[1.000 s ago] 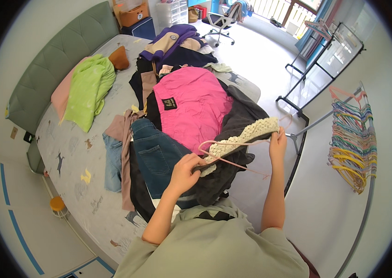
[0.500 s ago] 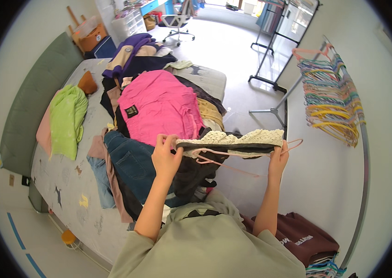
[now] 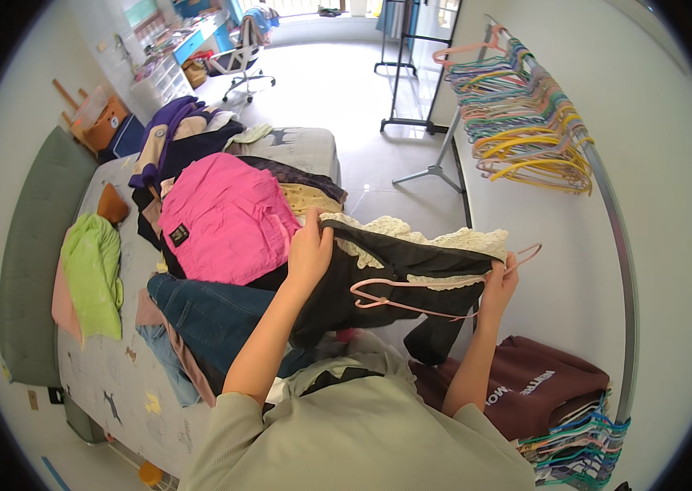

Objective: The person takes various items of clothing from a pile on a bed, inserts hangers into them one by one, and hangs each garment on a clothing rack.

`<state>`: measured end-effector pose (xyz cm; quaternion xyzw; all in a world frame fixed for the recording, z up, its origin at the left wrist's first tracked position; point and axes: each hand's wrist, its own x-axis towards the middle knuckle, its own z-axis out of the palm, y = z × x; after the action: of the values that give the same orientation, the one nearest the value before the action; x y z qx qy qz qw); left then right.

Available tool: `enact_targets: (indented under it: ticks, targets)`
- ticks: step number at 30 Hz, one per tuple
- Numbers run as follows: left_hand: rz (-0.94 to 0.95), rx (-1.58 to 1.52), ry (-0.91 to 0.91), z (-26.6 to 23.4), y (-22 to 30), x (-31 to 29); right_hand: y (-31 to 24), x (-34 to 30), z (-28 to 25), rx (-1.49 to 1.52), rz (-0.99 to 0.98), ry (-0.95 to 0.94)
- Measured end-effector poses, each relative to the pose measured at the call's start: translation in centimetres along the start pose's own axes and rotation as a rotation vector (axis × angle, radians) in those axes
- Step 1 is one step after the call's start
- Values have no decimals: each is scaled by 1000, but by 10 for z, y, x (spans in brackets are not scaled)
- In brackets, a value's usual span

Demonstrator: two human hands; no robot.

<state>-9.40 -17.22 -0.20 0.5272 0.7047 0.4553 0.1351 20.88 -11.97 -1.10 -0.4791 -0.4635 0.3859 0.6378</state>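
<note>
Your left hand [image 3: 311, 245] pinches the black garment [image 3: 399, 255], right hand [image 3: 496, 286] pinches it plus the pink hanger [image 3: 374, 281] (not threaded in yet, I think); loads of clothes [image 3: 227, 221] left on the bed [image 3: 92, 376].

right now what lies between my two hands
In the head view, a black lace-trimmed garment stretches between your left hand and right hand, a pink hanger overlapping it.

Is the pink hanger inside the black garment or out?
Out, as far as shows: the pink hanger has its far end visible in front of the fabric of the black garment, beside the right hand.
</note>
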Motion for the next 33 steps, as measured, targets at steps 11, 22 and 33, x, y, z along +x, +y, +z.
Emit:
enact_targets:
  ticks: [11, 22, 33]
  targets:
    - [128, -431, -288, 88, 36, 29, -16, -14, -68, 73, -20, 238]
    - [-30, -538, -112, 83, 59, 20, -39, -33, -66, 86, -66, 254]
    - [24, -707, -117, 48, 36, 18, -32, -43, -35, 137, 209, 128]
